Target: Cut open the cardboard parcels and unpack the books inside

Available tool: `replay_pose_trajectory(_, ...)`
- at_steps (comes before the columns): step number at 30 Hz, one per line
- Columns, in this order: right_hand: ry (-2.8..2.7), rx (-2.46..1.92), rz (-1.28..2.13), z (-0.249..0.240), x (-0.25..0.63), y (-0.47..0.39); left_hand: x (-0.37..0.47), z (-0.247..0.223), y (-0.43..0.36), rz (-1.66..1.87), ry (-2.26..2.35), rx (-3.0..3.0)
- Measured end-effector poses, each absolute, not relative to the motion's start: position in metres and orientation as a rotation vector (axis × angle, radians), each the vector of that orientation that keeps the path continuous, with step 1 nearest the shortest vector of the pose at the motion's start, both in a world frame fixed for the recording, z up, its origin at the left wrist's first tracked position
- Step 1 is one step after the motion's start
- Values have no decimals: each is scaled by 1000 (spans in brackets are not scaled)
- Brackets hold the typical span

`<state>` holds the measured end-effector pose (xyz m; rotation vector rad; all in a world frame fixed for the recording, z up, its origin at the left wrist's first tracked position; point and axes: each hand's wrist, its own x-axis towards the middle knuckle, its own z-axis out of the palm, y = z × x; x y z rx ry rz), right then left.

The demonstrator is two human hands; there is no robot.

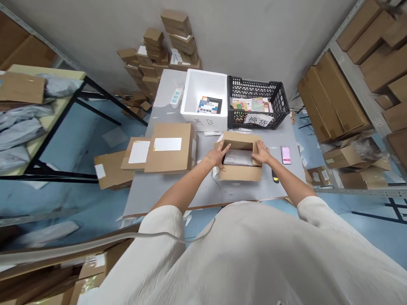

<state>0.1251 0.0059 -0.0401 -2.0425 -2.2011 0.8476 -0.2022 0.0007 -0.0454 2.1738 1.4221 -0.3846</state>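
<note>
An opened cardboard box (240,173) sits on the grey table in front of me, its long flaps folded outward. Inside lies a flat parcel in greyish translucent wrapping (238,157). My left hand (217,156) grips the box's left end, fingers spread over the edge. At the right end, my right hand (262,152) holds the short flap, with its fingertips over the rim. A pink-screened phone (285,155) lies to the right of the box. Close to my right forearm is a black and yellow cutter (275,177), partly hidden.
Behind the box stand a white foam bin (205,123) and a black plastic crate (257,110), both holding books. Closed cartons (171,159) occupy the table's left side. Stacked boxes (184,42) line the wall; a loaded shelf (349,63) is at right. A cable (95,245) crosses my left side.
</note>
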Motion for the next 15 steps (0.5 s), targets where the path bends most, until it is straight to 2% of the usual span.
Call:
replay_pose_trajectory(8,-1894,-1835,859,-42,171,-10,-216,-53,12,-308,1275,2223)
replay_pose_trajectory(15,-1509,-1988,864,-60,218,-42,-217,-52,22,-288,1275,2236)
